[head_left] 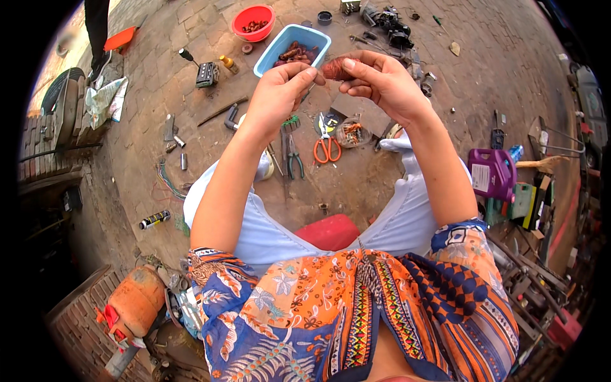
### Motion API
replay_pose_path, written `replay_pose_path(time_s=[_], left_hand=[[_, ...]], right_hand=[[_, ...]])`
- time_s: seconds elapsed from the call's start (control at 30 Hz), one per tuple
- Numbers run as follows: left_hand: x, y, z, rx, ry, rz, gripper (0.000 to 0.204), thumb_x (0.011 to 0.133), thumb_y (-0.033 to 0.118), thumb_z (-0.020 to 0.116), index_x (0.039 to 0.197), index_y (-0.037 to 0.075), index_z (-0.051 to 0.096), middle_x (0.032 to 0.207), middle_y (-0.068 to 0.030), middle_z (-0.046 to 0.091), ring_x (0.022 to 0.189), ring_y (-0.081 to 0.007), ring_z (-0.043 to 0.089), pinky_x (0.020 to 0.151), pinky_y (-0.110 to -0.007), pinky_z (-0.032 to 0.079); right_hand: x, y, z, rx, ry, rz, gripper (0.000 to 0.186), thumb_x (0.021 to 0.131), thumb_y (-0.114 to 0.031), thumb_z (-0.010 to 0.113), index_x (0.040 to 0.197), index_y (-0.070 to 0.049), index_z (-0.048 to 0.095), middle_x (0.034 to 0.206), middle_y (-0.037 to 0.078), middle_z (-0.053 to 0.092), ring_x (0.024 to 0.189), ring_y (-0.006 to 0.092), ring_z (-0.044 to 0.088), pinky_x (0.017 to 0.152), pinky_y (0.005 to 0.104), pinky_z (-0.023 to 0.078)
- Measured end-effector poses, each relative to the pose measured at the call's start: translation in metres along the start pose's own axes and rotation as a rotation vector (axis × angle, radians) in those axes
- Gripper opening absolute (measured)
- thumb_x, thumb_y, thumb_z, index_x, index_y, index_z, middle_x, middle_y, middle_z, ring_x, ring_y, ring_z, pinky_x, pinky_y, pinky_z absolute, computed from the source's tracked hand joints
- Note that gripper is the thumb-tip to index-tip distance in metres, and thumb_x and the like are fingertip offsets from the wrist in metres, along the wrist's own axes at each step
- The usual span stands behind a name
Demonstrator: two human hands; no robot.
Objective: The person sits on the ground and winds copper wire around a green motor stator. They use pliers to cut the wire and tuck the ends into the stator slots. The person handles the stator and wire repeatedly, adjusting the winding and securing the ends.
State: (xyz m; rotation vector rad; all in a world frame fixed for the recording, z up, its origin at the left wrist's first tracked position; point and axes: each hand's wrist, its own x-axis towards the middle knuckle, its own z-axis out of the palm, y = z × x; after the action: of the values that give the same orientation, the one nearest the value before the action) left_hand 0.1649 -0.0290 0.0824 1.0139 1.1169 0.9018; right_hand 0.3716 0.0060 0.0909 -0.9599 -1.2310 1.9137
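Over the near side of a blue plastic basin (pixel 321 39), my right hand (pixel 391 86) grips a reddish-brown coil of wound copper wire (pixel 336 69), thumb on top and fingers curled beneath. My left hand (pixel 280 99) is closed in a pinch at the coil's left end; whatever lies between its fingertips is too small to make out. Similar dark red coils (pixel 296 53) lie in the basin. Below my hands, on the ground, are orange-handled scissors (pixel 327 145), pliers (pixel 294 159) and a clear container of small bits (pixel 352 132).
Behind the basin stands a red bowl (pixel 254 19) with copper-coloured pieces. Dark motor parts (pixel 391 28) lie at the far right. A purple jug (pixel 493 174) is on the right, an orange tank (pixel 137 299) at lower left, and a spray can (pixel 154 219) on the left paving.
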Motion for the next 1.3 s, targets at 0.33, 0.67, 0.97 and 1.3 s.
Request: replay_pose_path(time_s=[0.33,0.67,0.97,1.3], left_hand=[[-0.007,0.001,0.010,0.017,-0.025,0.078,0.019,0.092,0.020,0.060,0.094,0.003,0.067,0.059,0.0098,0.040,0.052,-0.0006,0.029,0.047,-0.020,0.022],[-0.010,0.004,0.006,-0.109,0.048,0.057,0.019,0.092,0.020,0.061,0.096,0.002,0.065,0.063,0.0085,0.045,0.053,0.0000,0.031,0.047,-0.019,0.023],[-0.008,-0.005,0.016,-0.168,-0.053,0.013,0.017,0.093,0.019,0.060,0.093,0.003,0.065,0.061,0.0075,0.045,0.051,-0.0011,0.032,0.046,-0.019,0.024],[-0.009,-0.016,0.025,-0.240,-0.062,-0.049,0.018,0.092,0.021,0.061,0.097,0.005,0.066,0.066,0.0067,0.051,0.055,-0.0009,0.038,0.048,-0.017,0.027]], right_hand=[[0.001,0.011,0.004,-0.102,0.238,-0.134,0.037,0.088,-0.023,0.067,0.111,0.004,0.057,0.100,0.011,0.066,0.082,0.0152,0.066,0.073,0.0259,0.055],[0.002,0.006,-0.002,-0.110,0.103,-0.099,0.033,0.089,-0.024,0.066,0.109,0.002,0.059,0.096,0.009,0.067,0.079,0.0127,0.065,0.072,0.0243,0.054],[0.004,0.011,-0.001,0.306,0.109,-0.014,0.027,0.092,-0.025,0.063,0.103,-0.001,0.060,0.093,0.003,0.065,0.079,0.0086,0.064,0.071,0.0205,0.053],[-0.004,0.011,0.007,0.432,-0.006,0.077,0.025,0.093,-0.025,0.062,0.104,-0.003,0.063,0.092,0.000,0.066,0.074,0.0044,0.061,0.064,0.0166,0.052]])
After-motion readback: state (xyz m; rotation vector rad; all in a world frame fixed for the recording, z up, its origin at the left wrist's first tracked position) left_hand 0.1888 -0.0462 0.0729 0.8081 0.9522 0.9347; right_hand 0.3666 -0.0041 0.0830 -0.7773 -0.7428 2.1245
